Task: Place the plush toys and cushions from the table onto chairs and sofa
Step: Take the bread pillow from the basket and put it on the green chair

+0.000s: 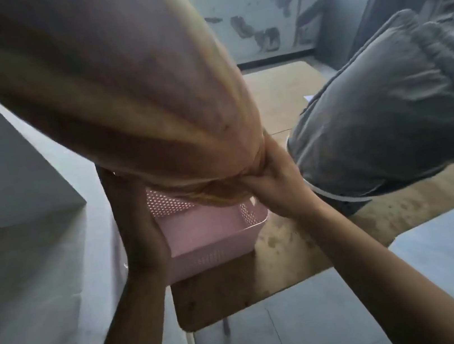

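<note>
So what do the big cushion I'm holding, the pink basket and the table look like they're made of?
Tan cushion: soft, matte woven or velvety fabric, judging by the folds bunching where the hands grip. Pink basket: smooth moulded plastic with rows of small perforations. Table: wood or wood-look board, matte, worn and stained.

Basket (214,232) on table (291,253), lifted cushion (107,86) above, second cushion (388,118) right
</note>
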